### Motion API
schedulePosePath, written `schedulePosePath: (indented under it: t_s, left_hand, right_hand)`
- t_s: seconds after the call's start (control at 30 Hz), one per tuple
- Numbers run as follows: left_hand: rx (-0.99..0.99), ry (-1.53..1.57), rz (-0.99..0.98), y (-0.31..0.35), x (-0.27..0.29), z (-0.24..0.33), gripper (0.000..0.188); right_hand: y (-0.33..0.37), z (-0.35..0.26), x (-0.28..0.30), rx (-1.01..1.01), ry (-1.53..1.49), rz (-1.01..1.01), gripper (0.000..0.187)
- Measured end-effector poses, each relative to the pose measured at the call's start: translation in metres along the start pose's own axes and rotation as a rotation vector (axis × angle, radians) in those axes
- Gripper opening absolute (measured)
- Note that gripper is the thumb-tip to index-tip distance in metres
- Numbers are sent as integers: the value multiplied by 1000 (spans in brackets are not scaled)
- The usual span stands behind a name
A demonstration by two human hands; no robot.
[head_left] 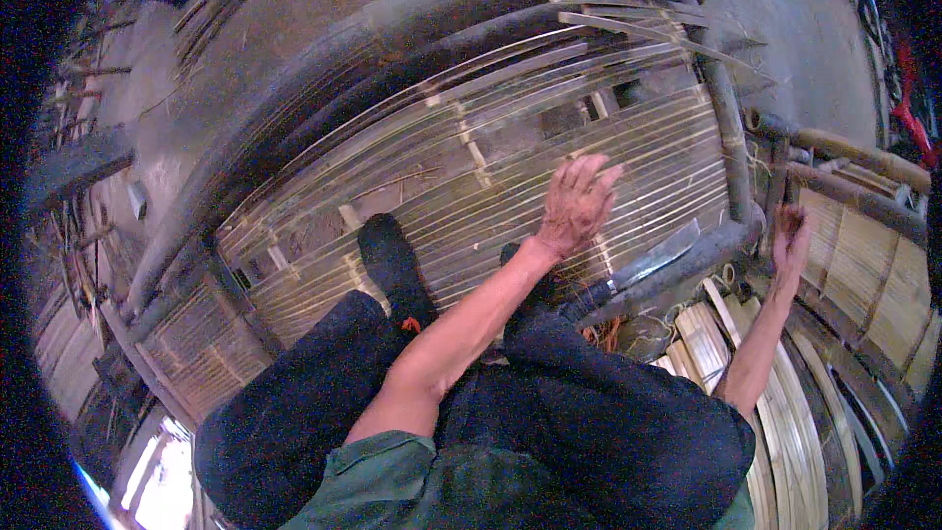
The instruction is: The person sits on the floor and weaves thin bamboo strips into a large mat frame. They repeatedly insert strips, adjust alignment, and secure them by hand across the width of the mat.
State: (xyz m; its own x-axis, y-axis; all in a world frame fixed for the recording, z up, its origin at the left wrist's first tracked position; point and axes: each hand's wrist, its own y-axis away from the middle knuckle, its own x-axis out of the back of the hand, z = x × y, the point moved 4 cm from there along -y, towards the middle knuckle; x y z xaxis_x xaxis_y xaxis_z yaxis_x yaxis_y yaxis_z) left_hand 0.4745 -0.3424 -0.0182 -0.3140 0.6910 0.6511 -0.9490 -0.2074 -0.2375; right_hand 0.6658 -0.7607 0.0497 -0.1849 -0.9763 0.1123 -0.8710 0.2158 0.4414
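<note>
My left hand reaches over a slatted bamboo platform, its fingers stretched out and partly apart. No object shows in its grasp. My right hand is off to the right, beside the bamboo frame. It looks blurred and dark at the fingers, so I cannot make out whether they hold anything. Between the two hands lies a large knife with a broad pale blade and a dark handle, resting along the platform's near edge. Pale split bamboo strips lie side by side below my right forearm.
A thick curved bamboo pole bounds the platform's far side. Loose bamboo slats stick out at its far right corner. My dark shoe rests on the slats. Orange string lies near my knee. A woven bamboo panel stands at right.
</note>
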Motion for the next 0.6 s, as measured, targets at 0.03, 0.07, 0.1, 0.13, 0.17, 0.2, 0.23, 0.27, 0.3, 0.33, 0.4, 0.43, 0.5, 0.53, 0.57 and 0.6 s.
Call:
schedulePosePath:
  t_s: [0.03,0.07,0.1,0.13,0.17,0.2,0.23,0.27,0.3,0.33,0.4,0.43,0.5,0.53,0.57,0.6]
  left_hand:
    - [-30,15,-10,4,2,1,39]
    - [35,-46,20,7,9,-7,37]
    - [96,-102,38,10,17,-20,35]
    - [172,-185,59,20,33,-37,34]
    - [244,-252,100,31,52,-56,31]
    - [304,-307,147,37,70,-76,29]
    - [310,-417,141,47,78,-97,26]
    - [302,-503,134,52,78,-109,25]
    - [309,-528,99,54,84,-112,24]
    - [312,-546,68,56,90,-111,24]
    - [360,-561,-10,59,101,-114,26]
    - [394,-537,-61,58,101,-116,28]
    - [468,-453,-143,62,103,-123,32]
    - [502,-392,-169,62,105,-129,34]
    - [535,-326,-195,63,104,-134,36]
    - [560,-287,-206,64,104,-137,36]
  right_hand:
    - [-5,16,51,-37,514,59,34]
    - [-2,31,82,104,1160,-10,38]
    - [3,43,101,243,1802,-76,43]
    - [7,54,72,236,1825,-224,42]
    - [27,61,14,231,1844,-381,42]
    - [61,50,-61,176,1535,-423,37]
    - [91,42,-134,116,1226,-447,33]
    - [98,51,-176,400,1095,-496,22]
    - [118,53,-232,440,999,-619,26]
    - [141,46,-283,664,884,-732,27]
    - [160,64,-356,915,975,-935,28]
    - [158,83,-380,990,1002,-999,31]
    - [150,114,-415,976,1132,-1199,38]
    - [146,123,-428,885,1235,-1328,42]
    - [146,128,-436,784,1341,-1453,46]
    - [142,130,-442,671,1414,-1498,48]
